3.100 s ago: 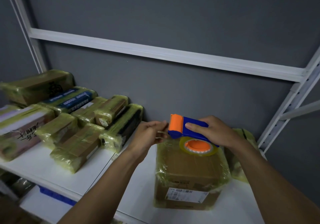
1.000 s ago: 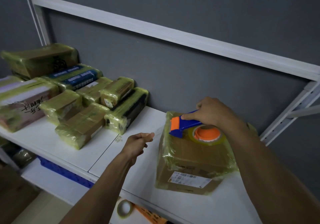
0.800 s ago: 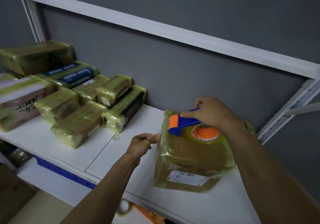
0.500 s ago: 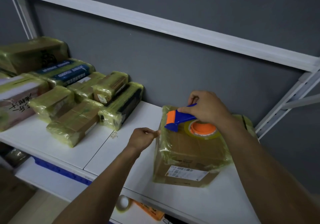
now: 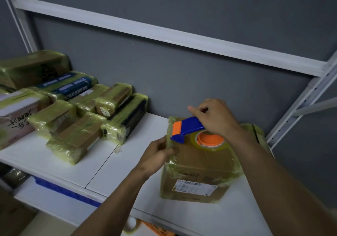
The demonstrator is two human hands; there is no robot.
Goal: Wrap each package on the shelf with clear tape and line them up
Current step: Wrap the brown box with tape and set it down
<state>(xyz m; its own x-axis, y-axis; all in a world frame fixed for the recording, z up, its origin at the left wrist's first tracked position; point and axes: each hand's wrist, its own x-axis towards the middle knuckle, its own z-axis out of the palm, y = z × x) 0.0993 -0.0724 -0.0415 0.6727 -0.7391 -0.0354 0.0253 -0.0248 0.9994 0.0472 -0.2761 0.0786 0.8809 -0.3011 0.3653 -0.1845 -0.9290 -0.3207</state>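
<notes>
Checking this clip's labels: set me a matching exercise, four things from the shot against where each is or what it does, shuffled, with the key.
Things
1. left hand
2. right hand
3. shipping label
4. wrapped packages

Places or states
a. on the front face of the box
b. grouped at the left of the shelf
c. grips the tape dispenser on top of the box
d. pinches the box's top left edge

Pairs: 1-d, 2-c, 3-a, 4-b

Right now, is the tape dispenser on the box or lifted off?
On it: the tape dispenser lies flat on the box top, gripped by the right hand.
</notes>
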